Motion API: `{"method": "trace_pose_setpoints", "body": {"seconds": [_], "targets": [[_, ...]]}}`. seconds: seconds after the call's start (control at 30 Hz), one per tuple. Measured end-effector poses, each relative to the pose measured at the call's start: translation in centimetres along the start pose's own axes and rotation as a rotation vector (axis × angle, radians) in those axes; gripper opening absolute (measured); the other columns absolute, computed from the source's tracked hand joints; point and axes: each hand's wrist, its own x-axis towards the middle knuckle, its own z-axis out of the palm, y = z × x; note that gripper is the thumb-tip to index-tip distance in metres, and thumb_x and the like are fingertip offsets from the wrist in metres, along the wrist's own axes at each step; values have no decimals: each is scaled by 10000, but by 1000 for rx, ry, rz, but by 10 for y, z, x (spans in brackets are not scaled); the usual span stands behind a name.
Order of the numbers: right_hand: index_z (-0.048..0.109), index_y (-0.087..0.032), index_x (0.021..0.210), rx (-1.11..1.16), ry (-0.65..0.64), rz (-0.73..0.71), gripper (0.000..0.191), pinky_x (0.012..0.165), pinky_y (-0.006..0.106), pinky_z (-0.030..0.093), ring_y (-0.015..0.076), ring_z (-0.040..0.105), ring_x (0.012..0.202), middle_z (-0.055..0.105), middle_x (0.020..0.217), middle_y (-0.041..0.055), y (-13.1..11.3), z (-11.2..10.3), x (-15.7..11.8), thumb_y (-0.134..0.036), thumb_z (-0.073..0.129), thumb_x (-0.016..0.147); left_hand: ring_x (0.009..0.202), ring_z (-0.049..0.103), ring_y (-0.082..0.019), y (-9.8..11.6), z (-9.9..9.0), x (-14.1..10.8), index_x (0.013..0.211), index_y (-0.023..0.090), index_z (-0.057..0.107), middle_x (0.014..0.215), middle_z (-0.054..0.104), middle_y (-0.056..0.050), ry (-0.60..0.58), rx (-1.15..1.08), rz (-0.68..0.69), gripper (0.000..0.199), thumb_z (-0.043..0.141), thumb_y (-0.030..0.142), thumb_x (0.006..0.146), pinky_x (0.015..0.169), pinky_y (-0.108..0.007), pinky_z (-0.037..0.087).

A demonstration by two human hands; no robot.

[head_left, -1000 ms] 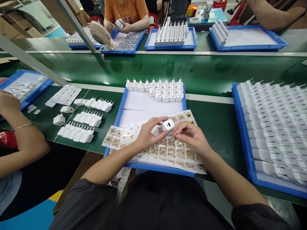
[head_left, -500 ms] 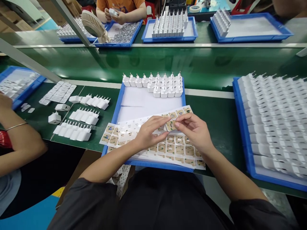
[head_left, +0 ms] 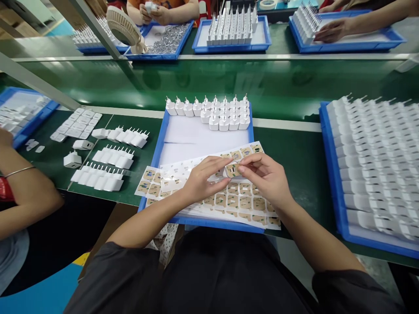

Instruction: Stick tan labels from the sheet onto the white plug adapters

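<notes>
Between my hands is a white charger (head_left: 232,170) with a tan, cut-out sticker on its face. My left hand (head_left: 209,176) grips its left side between thumb and fingers. The thumb and index finger of my right hand (head_left: 266,176) pinch at the sticker's right edge. Beneath both hands, sheets of tan stickers (head_left: 245,203) lie over the near part of a blue tray (head_left: 159,146). White plug chargers (head_left: 224,123) stand prongs up in rows at that tray's far end.
Loose chargers (head_left: 113,157) and small white pieces (head_left: 78,124) lie on the green table to the left. A blue tray (head_left: 334,183) full of chargers is at the right. Across the divider, people's hands (head_left: 334,31) work near trays and a fan (head_left: 122,26).
A person's arm has reached into the far right tray. The view has shifted slightly. My hands stay nearly in place around the charger.
</notes>
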Motion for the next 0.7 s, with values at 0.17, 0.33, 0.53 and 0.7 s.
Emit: {"method": "trace_pose_setpoints", "body": {"seconds": [0.17,0.33,0.53,0.7], "targets": [[665,-229,914,4,-1,-2,119,745,330,574,184,660,811,672,847,28,0,0,0,-303,733,852,938,628,-180,0,0,0,1363,226,550,1134,701,-97,4,-9,4,504,655,202,871,838,-344,577],[664,-229,916,7,-2,-6,102,737,319,568,178,658,808,672,849,25,1,0,0,-279,729,856,935,624,-177,0,0,0,1364,221,549,1129,701,-97,-6,-5,-1,513,664,190,864,843,-340,572],[658,-227,925,-20,-3,-6,90,746,318,569,179,662,819,676,860,26,2,1,-1,-268,714,868,989,632,-193,-1,0,0,1368,222,544,1134,700,-100,-7,10,14,525,673,189,860,863,-351,568],[658,-218,908,-100,14,-16,76,721,314,568,178,658,801,669,846,27,1,1,-1,-264,707,870,1009,635,-201,-2,1,-1,1372,221,541,1131,706,-101,-3,30,26,533,682,196,859,875,-362,570]]}}
